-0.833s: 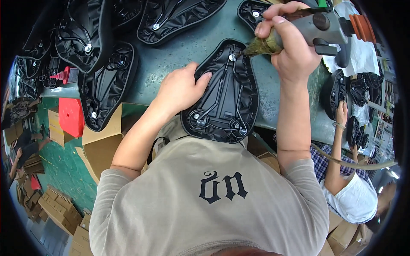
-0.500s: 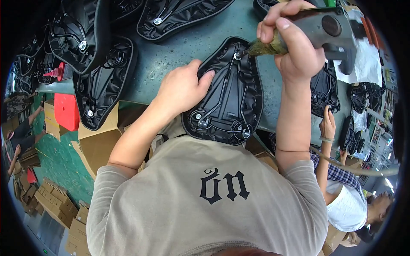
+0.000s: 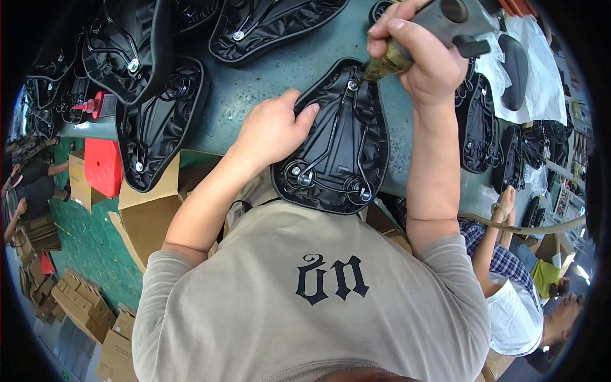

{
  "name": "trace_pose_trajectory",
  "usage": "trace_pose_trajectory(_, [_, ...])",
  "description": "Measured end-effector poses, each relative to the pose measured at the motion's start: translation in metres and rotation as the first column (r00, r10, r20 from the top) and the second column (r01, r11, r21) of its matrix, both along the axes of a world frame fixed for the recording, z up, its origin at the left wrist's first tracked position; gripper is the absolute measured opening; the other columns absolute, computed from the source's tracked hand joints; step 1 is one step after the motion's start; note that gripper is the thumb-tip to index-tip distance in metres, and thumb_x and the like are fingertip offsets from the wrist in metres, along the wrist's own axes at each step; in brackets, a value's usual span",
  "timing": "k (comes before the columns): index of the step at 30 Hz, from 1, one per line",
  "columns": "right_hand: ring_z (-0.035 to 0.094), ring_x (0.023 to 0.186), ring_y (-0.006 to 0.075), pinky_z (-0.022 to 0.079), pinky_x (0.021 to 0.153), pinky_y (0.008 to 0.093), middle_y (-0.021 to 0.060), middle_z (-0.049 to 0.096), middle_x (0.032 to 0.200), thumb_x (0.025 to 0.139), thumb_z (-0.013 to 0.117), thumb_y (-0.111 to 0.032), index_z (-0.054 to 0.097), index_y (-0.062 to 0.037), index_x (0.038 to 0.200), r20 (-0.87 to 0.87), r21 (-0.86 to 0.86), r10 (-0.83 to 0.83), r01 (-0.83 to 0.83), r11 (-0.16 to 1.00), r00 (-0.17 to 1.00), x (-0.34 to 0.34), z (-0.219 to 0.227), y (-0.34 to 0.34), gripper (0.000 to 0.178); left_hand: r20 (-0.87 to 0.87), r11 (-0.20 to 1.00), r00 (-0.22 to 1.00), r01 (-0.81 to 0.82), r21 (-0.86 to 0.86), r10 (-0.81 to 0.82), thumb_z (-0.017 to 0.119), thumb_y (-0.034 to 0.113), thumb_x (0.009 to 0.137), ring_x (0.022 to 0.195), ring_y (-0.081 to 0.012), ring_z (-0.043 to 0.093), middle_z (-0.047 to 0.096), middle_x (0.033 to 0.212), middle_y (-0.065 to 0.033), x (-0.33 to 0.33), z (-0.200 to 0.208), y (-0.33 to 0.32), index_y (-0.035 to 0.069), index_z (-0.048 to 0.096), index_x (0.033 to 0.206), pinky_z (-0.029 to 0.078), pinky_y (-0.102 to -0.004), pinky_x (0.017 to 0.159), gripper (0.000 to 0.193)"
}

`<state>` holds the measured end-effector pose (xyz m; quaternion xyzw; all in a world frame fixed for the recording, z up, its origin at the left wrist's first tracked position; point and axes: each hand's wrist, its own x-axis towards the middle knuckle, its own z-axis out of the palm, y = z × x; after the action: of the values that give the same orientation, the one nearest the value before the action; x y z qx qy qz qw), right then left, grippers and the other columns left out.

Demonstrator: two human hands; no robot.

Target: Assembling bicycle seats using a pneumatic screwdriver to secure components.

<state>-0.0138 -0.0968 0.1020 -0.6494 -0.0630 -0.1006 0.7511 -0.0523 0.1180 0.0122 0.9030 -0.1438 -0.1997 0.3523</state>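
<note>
Bright, fairly even light puts a sheen on the bench (image 3: 245, 86); the warped edges seem soft.

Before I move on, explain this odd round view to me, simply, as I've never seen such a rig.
There is no robot here, only a person's two bare hands. A wide camera on the head looks down past the shirt, so edges bend.

The left hand rests on the edge of an upturned black seat. The right hand holds a gray power tool, its tip near the bolt at the narrow end; contact is hard to tell.

On the green table lie more seats and a red bottle.
</note>
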Motion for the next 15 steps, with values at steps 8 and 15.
trace_pose_trajectory(8, [0.065,0.056,0.0197,0.053,0.053,0.0291,0.0138,0.067,0.075,0.085,0.065,-0.003,0.059,0.0004,0.095,-0.042,0.046,-0.034,0.036,0.998,0.999,-0.007,0.010,0.001,0.012,-0.084,1.000,0.996,-0.006,0.023,0.007,0.059,0.044,0.100,0.097,-0.0469,0.068,0.072,0.096,-0.0277,0.000,0.005,-0.002,0.001,0.069,0.104,0.053,-0.0541,0.086,0.045])
trace_pose_trajectory(15, [0.066,0.074,0.0226,0.054,0.068,0.0384,0.0267,0.064,0.110,0.094,0.050,0.002,0.052,0.0028,0.125,0.330,0.070,0.106,-0.136,0.988,0.938,-0.044,0.031,-0.016,0.031,-0.130,0.994,0.986,-0.104,-0.026,0.100,0.057,0.040,0.104,0.102,-0.0432,0.069,0.071,0.101,-0.0287,-0.016,-0.019,0.015,-0.004,0.066,0.106,0.052,-0.0494,0.087,0.045])
